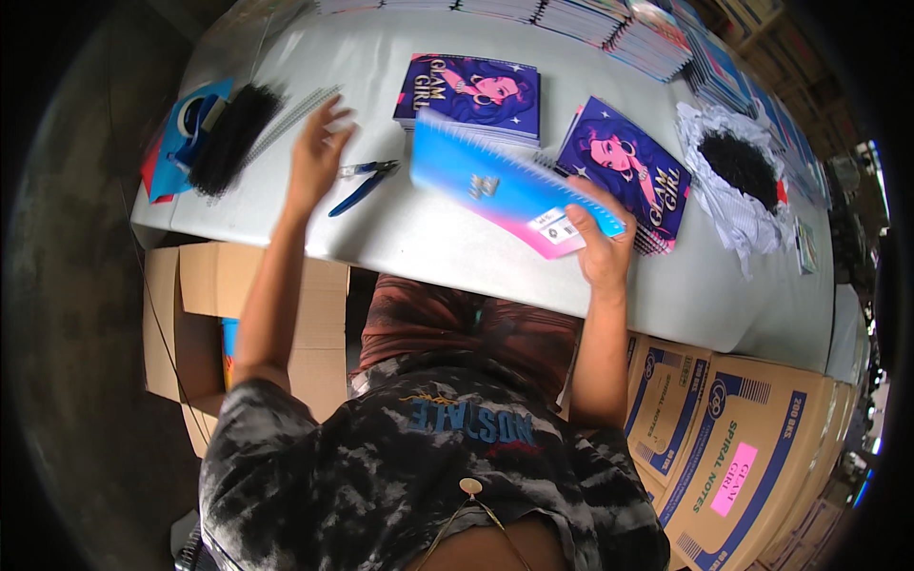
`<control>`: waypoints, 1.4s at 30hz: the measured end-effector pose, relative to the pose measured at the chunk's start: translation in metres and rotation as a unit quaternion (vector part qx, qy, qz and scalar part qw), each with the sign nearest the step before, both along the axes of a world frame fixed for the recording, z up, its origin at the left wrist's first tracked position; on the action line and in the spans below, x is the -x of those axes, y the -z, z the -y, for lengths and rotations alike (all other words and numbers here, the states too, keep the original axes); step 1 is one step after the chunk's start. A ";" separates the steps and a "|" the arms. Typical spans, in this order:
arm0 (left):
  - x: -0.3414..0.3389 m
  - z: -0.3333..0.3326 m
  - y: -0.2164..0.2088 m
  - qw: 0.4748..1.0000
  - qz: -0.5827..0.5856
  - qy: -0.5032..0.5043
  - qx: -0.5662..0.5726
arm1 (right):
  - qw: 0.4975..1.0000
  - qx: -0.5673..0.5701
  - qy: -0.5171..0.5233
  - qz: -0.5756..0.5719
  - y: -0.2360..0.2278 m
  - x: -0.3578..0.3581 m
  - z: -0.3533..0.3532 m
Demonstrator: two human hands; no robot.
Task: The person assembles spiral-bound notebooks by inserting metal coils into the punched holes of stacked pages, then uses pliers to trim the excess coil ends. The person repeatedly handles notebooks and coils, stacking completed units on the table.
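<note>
Right hand (604, 246) has a blue-pink notebook (514, 195) pinched, left hand (316, 147) is empty, fingers kinda spread near some pliers (364, 189).

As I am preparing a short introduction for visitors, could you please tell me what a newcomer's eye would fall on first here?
Probably the bright blue-and-pink notebook, held in the right hand over the white table. Next might come the purple notebooks lying beyond it and to its right. The bristly black bundle at the table's left also stands out.
</note>
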State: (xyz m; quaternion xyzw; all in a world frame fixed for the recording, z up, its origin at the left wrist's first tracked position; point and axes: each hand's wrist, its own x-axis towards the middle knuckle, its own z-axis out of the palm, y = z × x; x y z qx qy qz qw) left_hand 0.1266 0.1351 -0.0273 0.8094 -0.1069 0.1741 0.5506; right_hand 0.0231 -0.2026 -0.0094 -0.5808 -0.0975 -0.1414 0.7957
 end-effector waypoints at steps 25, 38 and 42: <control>0.032 0.043 -0.060 0.957 -0.194 0.211 -0.052 | 0.987 0.151 0.036 0.045 0.027 0.002 0.002; 0.005 0.051 -0.077 0.956 -0.179 0.228 -0.047 | 0.978 0.194 0.007 0.083 0.016 0.000 0.005; 0.001 0.053 -0.094 0.920 0.083 0.262 -0.280 | 0.993 0.122 0.001 0.008 0.028 0.004 0.007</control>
